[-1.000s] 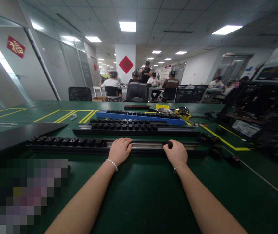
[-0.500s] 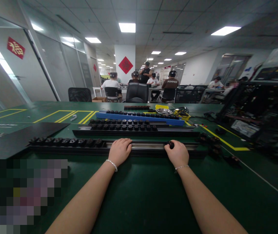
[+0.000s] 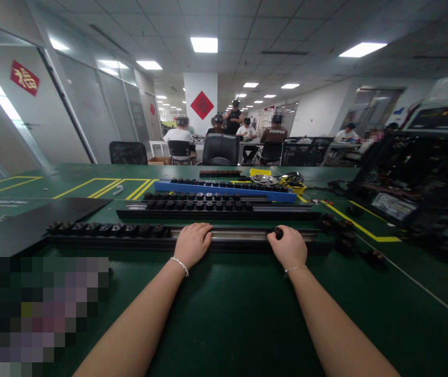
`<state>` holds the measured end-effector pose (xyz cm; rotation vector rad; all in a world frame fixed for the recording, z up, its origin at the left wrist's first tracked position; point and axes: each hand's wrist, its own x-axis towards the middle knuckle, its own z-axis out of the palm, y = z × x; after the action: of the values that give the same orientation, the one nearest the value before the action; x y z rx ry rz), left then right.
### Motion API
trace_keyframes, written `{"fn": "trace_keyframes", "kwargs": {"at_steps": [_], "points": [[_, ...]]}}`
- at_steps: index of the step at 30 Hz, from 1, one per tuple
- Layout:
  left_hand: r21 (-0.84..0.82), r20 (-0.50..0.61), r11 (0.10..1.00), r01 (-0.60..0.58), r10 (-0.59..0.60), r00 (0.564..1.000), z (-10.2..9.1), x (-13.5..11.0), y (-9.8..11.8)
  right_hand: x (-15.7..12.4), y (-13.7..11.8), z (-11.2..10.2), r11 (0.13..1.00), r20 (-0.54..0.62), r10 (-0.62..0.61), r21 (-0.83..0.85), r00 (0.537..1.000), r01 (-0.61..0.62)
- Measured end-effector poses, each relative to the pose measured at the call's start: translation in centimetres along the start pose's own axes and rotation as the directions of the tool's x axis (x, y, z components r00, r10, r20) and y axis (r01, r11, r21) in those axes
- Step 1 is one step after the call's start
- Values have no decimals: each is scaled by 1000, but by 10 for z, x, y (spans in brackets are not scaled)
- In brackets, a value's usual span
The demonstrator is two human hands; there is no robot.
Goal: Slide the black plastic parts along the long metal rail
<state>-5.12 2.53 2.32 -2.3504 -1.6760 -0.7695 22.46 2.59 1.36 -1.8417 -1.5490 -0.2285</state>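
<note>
A long black rail [image 3: 239,235] with a silvery strip inside lies across the table in front of me. Its left part carries a row of small black blocks [image 3: 116,229]. My left hand [image 3: 193,243] rests over the middle of this rail, fingers together and curled over its far side, holding it. Farther right, the thumb and fingers of my right hand [image 3: 289,245] close round a small black part [image 3: 278,232] at the rail's right portion. Whether that part touches the strip is hidden by the hand. Loose black parts [image 3: 344,230] lie just past the rail's right end.
Behind lie another black rail [image 3: 216,213] with blocks and a blue rail [image 3: 226,189]. A yellow tray [image 3: 297,187] with cables stands farther back. At right is a large dark equipment frame [image 3: 396,183]; at left, a dark flat sheet [image 3: 23,230]. People sit at far desks.
My right hand has shifted slightly to the right along the rail with the small black part. My left hand stays in place on the rail.
</note>
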Motion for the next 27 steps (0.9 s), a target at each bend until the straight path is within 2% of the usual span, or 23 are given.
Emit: {"fn": "trace_keyframes", "kwargs": {"at_steps": [11,27], "points": [[6,-2,1000,-9,9,1000,0,0,-1,2,3,-4,999,20,31,-8,999,-31],[22,2,1000,-10,10,1000,1,0,-1,4,9,-3,998,-16,63,-26,998,-63]]}}
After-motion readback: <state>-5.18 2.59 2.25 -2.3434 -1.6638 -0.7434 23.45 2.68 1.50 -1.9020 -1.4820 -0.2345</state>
